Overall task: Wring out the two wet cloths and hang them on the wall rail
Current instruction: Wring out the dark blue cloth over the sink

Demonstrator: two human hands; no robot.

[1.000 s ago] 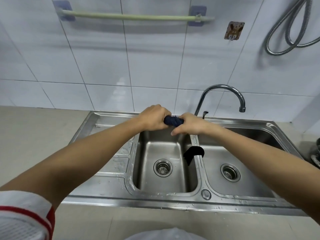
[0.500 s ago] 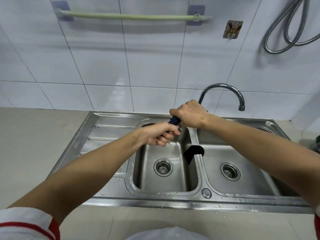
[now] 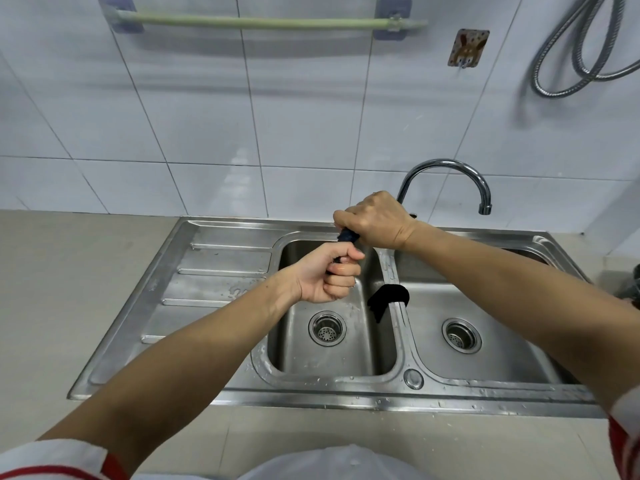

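Observation:
A dark blue cloth (image 3: 346, 236) is twisted into a tight roll above the left sink basin. My left hand (image 3: 329, 275) grips its lower end in a fist, and my right hand (image 3: 375, 220) grips its upper end; only a short piece shows between them. A black cloth (image 3: 388, 297) hangs over the divider between the two basins. The pale green wall rail (image 3: 270, 22) runs along the tiles at the top, with nothing on it.
The steel double sink (image 3: 225, 268) has a ribbed drainboard on the left and a drain in each basin. A curved tap (image 3: 450, 168) rises behind my right hand. A metal shower hose (image 3: 568, 64) loops at the upper right. A wall hook (image 3: 467, 48) sits beside the rail.
My hands went from side by side to stacked, the left dropping toward me and the right rising, twisting the blue cloth. The black cloth has not moved.

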